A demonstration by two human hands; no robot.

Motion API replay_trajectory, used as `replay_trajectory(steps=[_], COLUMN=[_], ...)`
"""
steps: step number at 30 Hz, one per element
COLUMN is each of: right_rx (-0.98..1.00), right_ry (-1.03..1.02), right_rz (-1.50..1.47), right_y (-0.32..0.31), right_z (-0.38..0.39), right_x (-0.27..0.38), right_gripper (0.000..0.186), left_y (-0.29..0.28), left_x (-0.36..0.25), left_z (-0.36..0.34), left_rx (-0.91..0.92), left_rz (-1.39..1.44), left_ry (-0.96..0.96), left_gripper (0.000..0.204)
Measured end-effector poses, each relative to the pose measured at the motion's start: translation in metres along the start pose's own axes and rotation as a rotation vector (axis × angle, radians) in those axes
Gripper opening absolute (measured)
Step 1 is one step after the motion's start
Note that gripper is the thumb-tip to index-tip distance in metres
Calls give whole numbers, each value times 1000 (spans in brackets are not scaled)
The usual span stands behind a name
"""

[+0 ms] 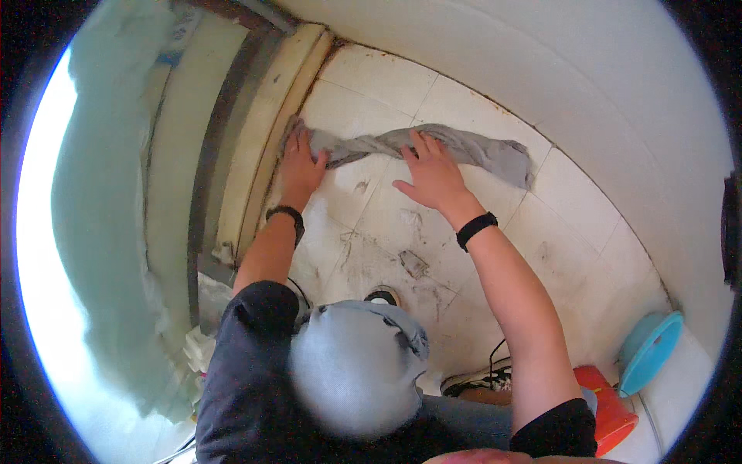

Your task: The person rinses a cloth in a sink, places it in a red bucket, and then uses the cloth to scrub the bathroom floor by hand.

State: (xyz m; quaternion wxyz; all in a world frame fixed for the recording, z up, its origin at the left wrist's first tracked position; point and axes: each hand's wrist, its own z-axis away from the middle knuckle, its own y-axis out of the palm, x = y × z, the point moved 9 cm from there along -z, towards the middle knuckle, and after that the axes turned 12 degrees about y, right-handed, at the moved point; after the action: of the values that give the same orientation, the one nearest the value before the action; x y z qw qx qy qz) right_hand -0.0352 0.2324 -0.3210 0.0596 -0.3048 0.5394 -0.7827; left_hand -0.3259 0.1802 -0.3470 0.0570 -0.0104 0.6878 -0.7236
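Note:
A long grey cloth (375,145), twisted in its middle, lies across the white floor tiles in front of me. My left hand (302,166) presses on its left end beside the door sill, fingers stretched out. On the right half of the cloth rests my right hand (433,175), its fingers spread and the thumb apart. Neither hand is closed around the cloth. The cloth's right end (514,161) lies free on the tiles.
Dark smudges (413,264) mark the tiles between my arms. A pale wooden sill (267,147) runs along the left, a white wall (610,108) along the right. A blue basin (648,352) leans by the wall, next to a red container (610,410). My shoes (475,379) stand below.

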Motion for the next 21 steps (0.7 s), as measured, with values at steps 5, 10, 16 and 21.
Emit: replay_trajectory(steps=[5, 10, 16, 21], right_rx=[151, 29, 82, 108], right_ry=[-149, -153, -123, -128], right_rz=[-76, 50, 74, 97], right_y=[25, 34, 41, 38], right_z=[40, 70, 55, 37], right_x=[32, 41, 43, 51], right_gripper=[67, 63, 67, 67], left_y=[2, 14, 6, 8], left_x=[20, 24, 14, 8], left_z=[129, 186, 91, 7], left_rx=[97, 135, 106, 150], left_rz=[3, 33, -52, 15], left_ry=[-299, -372, -5, 13], left_gripper=[79, 79, 84, 83])
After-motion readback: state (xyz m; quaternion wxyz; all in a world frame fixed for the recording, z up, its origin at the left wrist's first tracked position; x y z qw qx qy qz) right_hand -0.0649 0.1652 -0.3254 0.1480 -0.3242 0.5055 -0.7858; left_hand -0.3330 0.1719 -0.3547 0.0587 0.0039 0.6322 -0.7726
